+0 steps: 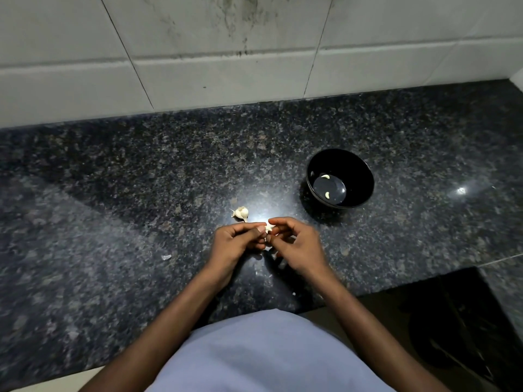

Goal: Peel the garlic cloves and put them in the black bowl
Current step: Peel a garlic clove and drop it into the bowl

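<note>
A small pale garlic clove (268,228) is held over the dark granite counter (141,179), pinched between the fingertips of my left hand (236,241) and my right hand (294,244). Both hands have curled fingers and meet at the clove, which they mostly hide. Just beyond my left hand, a partial garlic bulb (241,213) lies on the counter. The black bowl (365,176) stands to the right and farther back, with two peeled cloves (327,185) inside it.
Bits of garlic skin lie on the counter, one (166,257) to the left of my hands and some under them. A tiled wall (226,52) closes the back. The counter's front edge steps back at the right, above a dark floor area (452,321).
</note>
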